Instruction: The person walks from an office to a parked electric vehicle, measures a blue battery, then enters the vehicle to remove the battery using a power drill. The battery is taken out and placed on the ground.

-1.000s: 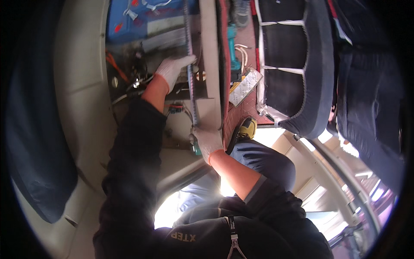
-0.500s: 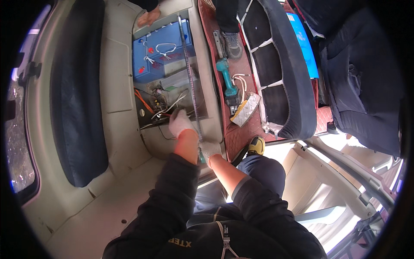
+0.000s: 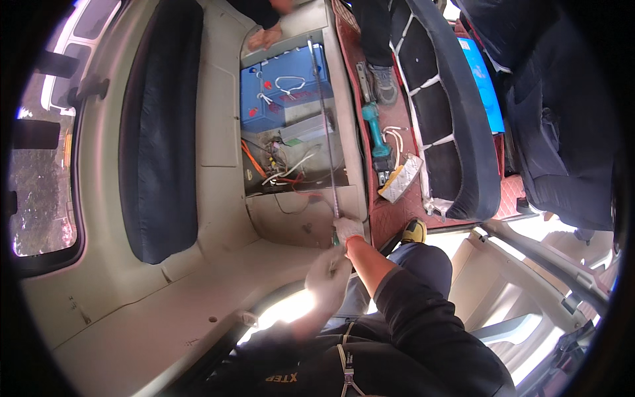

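Observation:
In a light-coloured white glove, my right hand (image 3: 347, 231) is closed around the green body of a tape measure, mostly hidden by its fingers. The pulled-out tape (image 3: 325, 119) runs away from it along the right side of an open compartment (image 3: 354, 152). My left hand (image 3: 327, 274), also gloved, is just below the right one and smeared by motion, so its fingers cannot be read. Blue batteries (image 3: 274, 79) with red and blue caps fill the far end of the compartment. Orange and white wires (image 3: 284, 169) lie loose at its near end.
Another person's hand (image 3: 264, 36) rests at the compartment's far edge. On the red quilted mat lie a teal cordless power tool (image 3: 375, 129) and a white-and-yellow piece with cables (image 3: 402, 178). A black seat cushion (image 3: 463, 152) stands right. A dark padded backrest (image 3: 162, 132) lines the left.
My left hand has drawn back from the wires toward me, below the right hand. The whole view has shifted, with the compartment now further right. The tape is still extended.

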Action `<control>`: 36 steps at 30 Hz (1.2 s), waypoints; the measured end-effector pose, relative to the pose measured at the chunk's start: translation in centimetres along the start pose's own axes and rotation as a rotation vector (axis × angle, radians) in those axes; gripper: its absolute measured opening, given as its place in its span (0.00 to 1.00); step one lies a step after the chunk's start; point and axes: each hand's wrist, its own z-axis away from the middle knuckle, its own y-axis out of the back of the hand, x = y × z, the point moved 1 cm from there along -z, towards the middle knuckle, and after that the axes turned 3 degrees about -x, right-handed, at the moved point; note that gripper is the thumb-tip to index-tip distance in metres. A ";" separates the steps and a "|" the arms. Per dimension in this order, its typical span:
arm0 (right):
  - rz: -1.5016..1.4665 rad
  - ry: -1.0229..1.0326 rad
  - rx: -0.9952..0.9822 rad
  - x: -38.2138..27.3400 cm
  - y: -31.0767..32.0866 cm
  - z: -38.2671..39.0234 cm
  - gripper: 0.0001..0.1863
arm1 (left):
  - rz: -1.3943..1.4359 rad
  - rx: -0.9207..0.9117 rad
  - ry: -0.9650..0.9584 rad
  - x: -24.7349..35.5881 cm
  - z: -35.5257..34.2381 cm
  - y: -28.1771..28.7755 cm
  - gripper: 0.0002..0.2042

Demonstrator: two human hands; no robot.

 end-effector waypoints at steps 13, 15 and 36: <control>-0.570 -0.479 -0.188 -9.5 8.8 6.0 0.09 | -0.616 -0.037 -0.616 2.7 2.7 6.3 0.19; -0.220 -0.195 -0.200 -8.3 8.5 5.3 0.09 | -0.534 -0.067 -0.598 2.8 2.5 5.8 0.17; 0.719 0.031 -0.250 -6.5 7.6 5.0 0.12 | -0.589 -0.031 -0.358 -0.1 -0.9 4.8 0.18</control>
